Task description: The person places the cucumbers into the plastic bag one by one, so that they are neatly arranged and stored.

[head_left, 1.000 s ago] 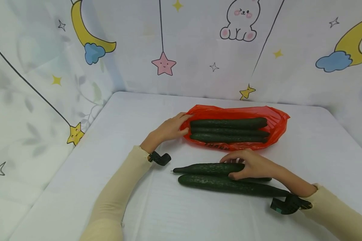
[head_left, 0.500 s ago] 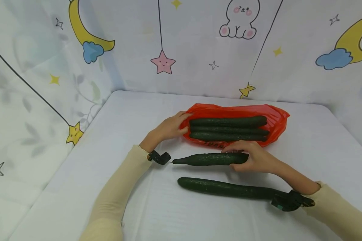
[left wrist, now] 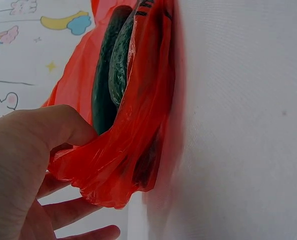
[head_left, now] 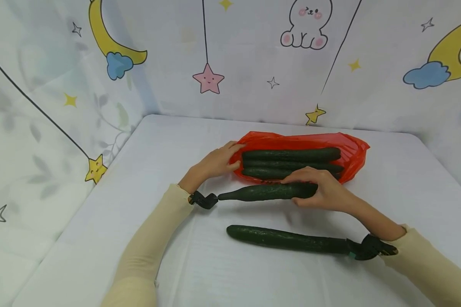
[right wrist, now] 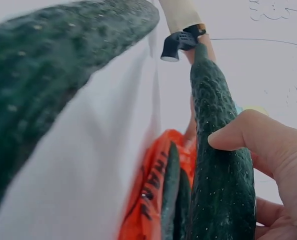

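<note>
My right hand grips a dark green cucumber near one end, thumb on the near side and fingers over the far side. The cucumber is off the table, close in front of a red plastic bag. In the right wrist view, the thumb lies across the bumpy skin of this cucumber. My left hand pinches the bag's left edge. The left wrist view shows the thumb inside the bag and the fingers outside. Several cucumbers lie side by side in the bag.
Another cucumber lies on the white table in front, its right end overlapped by the right wrist's camera. A patterned cloth hangs behind the table.
My right hand has lifted one cucumber from beside the other and carried it away from me, toward the bag. My left hand has stayed at the bag's edge.
</note>
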A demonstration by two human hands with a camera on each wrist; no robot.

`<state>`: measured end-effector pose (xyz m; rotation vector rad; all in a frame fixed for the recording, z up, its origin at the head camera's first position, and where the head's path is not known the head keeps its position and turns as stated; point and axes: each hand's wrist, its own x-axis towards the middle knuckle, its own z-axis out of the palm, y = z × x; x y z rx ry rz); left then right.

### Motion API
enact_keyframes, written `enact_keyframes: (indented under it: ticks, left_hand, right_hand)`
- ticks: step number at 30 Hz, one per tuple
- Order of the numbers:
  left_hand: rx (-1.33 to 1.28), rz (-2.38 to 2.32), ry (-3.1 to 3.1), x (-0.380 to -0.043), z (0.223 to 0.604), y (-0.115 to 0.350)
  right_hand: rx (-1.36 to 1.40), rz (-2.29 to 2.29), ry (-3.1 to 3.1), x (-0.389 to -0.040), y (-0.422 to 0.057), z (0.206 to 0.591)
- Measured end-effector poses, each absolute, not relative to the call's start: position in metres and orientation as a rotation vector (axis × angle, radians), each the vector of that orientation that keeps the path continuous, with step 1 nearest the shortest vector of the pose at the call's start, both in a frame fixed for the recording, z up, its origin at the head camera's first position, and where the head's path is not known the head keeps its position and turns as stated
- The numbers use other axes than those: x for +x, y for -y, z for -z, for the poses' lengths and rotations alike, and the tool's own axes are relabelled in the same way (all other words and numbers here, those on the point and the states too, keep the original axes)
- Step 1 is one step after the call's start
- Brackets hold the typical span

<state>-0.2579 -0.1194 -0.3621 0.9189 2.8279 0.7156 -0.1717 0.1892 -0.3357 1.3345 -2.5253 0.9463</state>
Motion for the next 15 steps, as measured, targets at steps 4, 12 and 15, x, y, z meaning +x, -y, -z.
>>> enact_keyframes:
  ticks: [4,12,15]
  left_hand:
    - [0.929,-0.724,-2.824,-0.258,0.361,0.119]
    - [0.940,-0.722,-2.828,-0.258,0.361,0.120]
    - [0.951,-0.714,-2.828,-0.257,0.362,0.120]
  right_hand:
    - [1.342,-0.945,2.488,-0.176,-0.188,0.330]
    - [1.294,-0.966,2.489,-0.189,-0.188,0.324]
    - [1.283,-0.970,2.487,-0.195,-0.189,0.325]
